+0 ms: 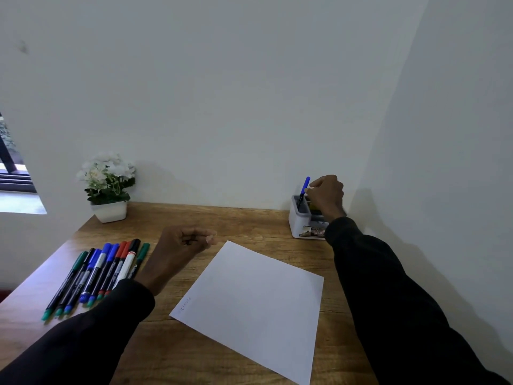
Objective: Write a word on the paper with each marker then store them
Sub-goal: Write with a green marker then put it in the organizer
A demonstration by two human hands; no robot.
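A white sheet of paper (255,301) lies tilted on the wooden desk (249,223), with a small faint word near its left corner. Several markers (97,276) with green, blue, red and black caps lie side by side at the left. At the back right stands a white holder (298,220). My right hand (326,194) is over it and pinches a blue-capped marker (304,188) that stands tilted in the holder. My left hand (180,248) hovers above the desk between the markers and the paper, fingers loosely curled, holding nothing.
A white pot of white flowers (108,187) stands at the back left corner. White walls close the desk at the back and right. A window edge (14,176) shows at the far left. The desk's left edge runs behind the markers.
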